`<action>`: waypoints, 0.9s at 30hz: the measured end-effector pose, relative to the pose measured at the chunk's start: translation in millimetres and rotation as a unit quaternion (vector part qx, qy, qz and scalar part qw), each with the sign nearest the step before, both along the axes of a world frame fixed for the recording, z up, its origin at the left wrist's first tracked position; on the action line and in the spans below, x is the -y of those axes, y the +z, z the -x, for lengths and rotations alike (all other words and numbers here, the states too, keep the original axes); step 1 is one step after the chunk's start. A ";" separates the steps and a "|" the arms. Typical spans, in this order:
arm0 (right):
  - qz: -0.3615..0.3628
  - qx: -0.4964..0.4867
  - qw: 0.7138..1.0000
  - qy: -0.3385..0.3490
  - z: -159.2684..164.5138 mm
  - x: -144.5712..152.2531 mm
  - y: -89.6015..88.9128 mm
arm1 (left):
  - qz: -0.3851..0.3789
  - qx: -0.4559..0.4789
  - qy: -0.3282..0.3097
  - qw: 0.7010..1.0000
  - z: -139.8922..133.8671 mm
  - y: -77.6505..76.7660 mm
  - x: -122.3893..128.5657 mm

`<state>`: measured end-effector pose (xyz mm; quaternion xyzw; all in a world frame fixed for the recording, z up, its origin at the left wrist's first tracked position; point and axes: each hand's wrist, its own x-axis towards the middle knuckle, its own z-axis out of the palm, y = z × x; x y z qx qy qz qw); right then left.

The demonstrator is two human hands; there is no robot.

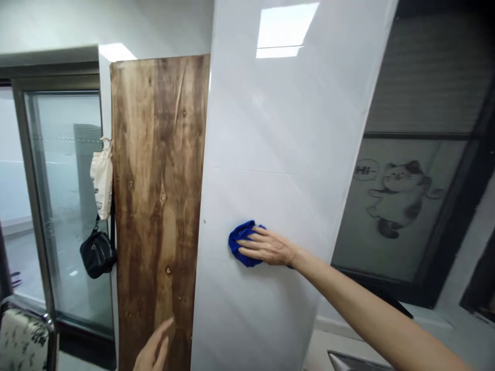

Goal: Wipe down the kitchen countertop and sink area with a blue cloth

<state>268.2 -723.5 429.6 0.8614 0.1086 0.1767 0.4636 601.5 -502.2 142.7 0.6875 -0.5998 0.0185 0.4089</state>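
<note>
My right hand (pixel 266 247) presses a crumpled blue cloth (pixel 240 239) flat against a glossy white tiled wall panel (pixel 270 134). Its fingers lie stretched over the cloth and point left. Part of the cloth is hidden under the palm. Low in the view, my left hand (pixel 152 350) is in front of a brown wooden board (pixel 162 180). Its visible fingers are apart, with nothing in them, and the rest of that hand is cut off by the bottom edge.
A cream cloth bag (pixel 102 183) and a black bag (pixel 97 253) hang left of the board, beside a sliding glass window (pixel 65 206). A chair (pixel 25 337) stands at lower left. On the right is a dark-framed window with a cat picture (pixel 402 193).
</note>
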 end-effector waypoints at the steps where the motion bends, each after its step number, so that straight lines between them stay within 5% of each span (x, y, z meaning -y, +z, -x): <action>1: 0.007 0.022 1.000 -0.020 14.4 0.3 17.2 | 0.056 0.009 -0.017 0.998 2.2 23.5 13.5; 4: 0.023 0.109 0.991 -0.079 58.3 -0.6 72.0 | 0.194 0.116 -0.072 0.971 19.7 105.5 47.7; 7: -0.008 0.206 0.965 -0.160 96.1 -3.5 120.7 | 0.255 0.237 -0.071 0.935 44.5 181.2 78.5; 12: -0.064 0.326 0.917 -0.223 124.1 -7.7 157.4 | 0.319 0.337 -0.078 0.882 85.8 269.1 128.7; 18: -0.075 0.465 0.851 -0.232 116.6 0.4 116.5 | 0.385 0.307 -0.090 0.865 151.2 336.3 184.2; 24: -0.122 0.465 0.825 -0.297 137.5 2.6 37.7 | 0.404 0.276 -0.118 0.864 172.3 345.6 227.1; 27: -0.197 0.489 0.774 -0.352 162.4 -7.0 -16.9 | 0.405 0.292 -0.129 0.857 166.2 346.8 237.1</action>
